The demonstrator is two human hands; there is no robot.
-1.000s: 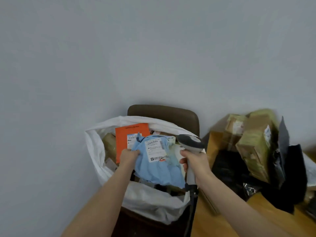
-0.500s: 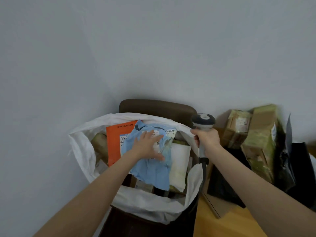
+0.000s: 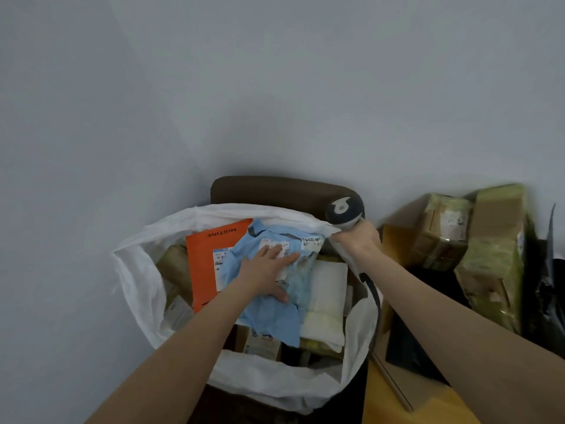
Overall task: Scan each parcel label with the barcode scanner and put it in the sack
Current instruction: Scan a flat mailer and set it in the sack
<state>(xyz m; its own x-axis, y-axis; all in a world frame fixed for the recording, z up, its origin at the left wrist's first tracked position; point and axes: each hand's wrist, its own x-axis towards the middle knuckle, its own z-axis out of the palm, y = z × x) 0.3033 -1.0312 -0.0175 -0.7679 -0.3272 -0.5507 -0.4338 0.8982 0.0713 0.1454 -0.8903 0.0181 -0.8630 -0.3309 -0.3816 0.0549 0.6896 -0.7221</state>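
Note:
A white sack (image 3: 140, 270) stands open on a brown chair, filled with several parcels. On top lies a light blue soft parcel (image 3: 275, 319) with a white label. My left hand (image 3: 269, 270) presses flat on that parcel, fingers spread over the label. To its left is an orange parcel (image 3: 204, 270), to its right a white padded parcel (image 3: 327, 298). My right hand (image 3: 357, 240) grips the handle of the grey barcode scanner (image 3: 345, 211) at the sack's right rim, and also pinches the rim there. The scanner's cable hangs down by the sack.
The brown chair back (image 3: 275, 189) rises behind the sack against a grey wall. On the right, taped cardboard boxes (image 3: 489, 255) and black bags (image 3: 544, 289) are piled on a yellow wooden table (image 3: 391, 402).
My left hand let go of the blue parcel's edge and now lies flat on it in the sack. My right hand lifted the scanner away to the sack's right rim.

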